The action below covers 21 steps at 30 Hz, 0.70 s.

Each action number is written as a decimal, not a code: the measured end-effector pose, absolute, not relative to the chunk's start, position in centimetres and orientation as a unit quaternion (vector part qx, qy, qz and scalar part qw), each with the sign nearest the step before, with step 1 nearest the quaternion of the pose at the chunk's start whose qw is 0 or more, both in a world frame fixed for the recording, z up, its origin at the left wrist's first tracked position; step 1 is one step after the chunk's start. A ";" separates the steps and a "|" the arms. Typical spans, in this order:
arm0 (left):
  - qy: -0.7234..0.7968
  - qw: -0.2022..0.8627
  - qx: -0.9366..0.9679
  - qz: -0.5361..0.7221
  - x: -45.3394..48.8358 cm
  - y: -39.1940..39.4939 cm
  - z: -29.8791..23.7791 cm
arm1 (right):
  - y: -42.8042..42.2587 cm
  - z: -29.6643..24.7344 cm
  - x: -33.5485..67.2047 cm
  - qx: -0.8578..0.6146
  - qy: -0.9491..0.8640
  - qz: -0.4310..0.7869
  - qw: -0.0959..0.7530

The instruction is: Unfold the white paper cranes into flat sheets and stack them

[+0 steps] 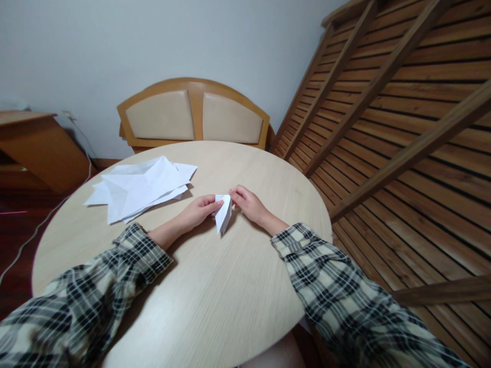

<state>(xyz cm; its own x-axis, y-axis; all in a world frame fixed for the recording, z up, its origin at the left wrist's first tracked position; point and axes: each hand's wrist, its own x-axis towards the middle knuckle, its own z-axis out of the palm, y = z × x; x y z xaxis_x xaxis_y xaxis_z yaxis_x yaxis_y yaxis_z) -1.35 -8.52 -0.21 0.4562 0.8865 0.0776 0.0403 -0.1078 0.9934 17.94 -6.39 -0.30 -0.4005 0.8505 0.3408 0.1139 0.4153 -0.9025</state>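
Between my two hands is a small piece of folded white paper (223, 213), its pointed end hanging downward over the table. My left hand (200, 210) pinches its left side, with the thumb on the near face. At the upper right edge, the thumb and fingers of my right hand (247, 203) are closed on the same paper. The fingers behind the paper are partly hidden.
A pile of creased white paper sheets (143, 184) lies on the round table (199, 296), left of my hands. Beyond the table stands a padded wooden headboard (197, 110). A slatted wooden panel (399, 133) leans at the right. A cable (28, 237) runs along the floor.
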 end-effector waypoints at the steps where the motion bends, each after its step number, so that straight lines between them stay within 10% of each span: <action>1: 0.362 0.558 0.644 0.378 -1.3 -8.5 -0.2 | -6.4 -0.2 18.0 -0.336 -0.729 0.419 0.425; 21: 0.375 0.551 0.645 0.374 -1.0 -9.2 0.9 | -6.9 0.6 18.1 -0.354 -0.804 0.281 0.387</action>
